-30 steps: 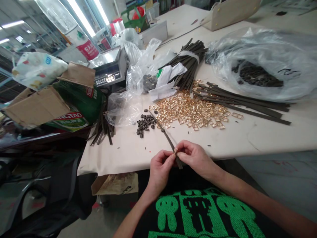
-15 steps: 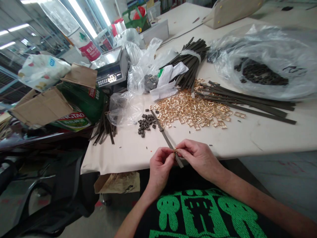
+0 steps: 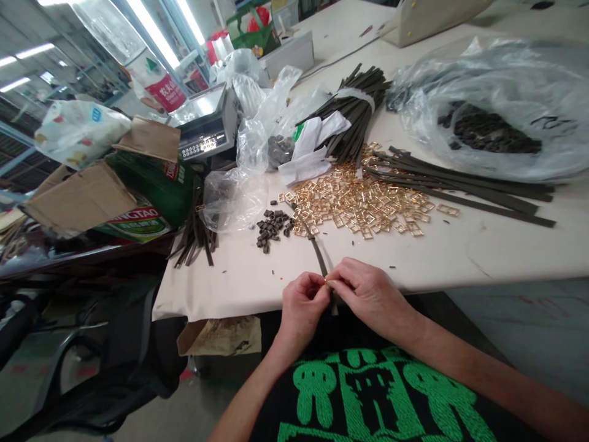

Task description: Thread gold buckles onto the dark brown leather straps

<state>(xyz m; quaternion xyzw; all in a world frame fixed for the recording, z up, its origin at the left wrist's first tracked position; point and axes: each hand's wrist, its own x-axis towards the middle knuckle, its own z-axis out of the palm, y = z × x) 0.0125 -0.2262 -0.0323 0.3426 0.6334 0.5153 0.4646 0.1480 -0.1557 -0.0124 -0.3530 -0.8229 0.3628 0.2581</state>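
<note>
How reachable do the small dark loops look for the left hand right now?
Probably yes: the small dark loops lie ahead of the left hand, with nothing large between, though its fingers seem pinched on the dark strap and would likely need freeing first.

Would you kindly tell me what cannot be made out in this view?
All in the head view:
Gold piece: shape, mostly covered by fingertips.
Dark strap: the part behind the fingertips.
Clear plastic bag: right end, cut by right edge.
Beige bag: top, cut by upper edge.

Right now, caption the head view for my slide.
Left hand and right hand pinch a dark strap and gold piece at the table edge, gold slide buckles heaped beyond.
</note>
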